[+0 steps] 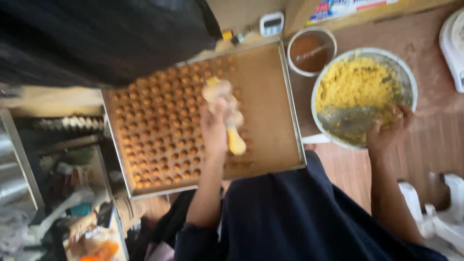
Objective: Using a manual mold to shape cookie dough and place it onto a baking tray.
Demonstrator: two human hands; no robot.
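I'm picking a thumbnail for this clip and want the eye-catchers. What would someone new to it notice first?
First, the large rectangular metal baking tray at centre, its left part packed with rows of small round orange-brown dough pieces. Above it the left hand grips a yellow-handled tool clogged with pale dough. On the right, the right hand reaches into a round metal bowl of crumbly yellow dough.

Yellow crumbly dough in the white bowl (411, 77), orange-brown balls in rows on the tan tray (270, 96)
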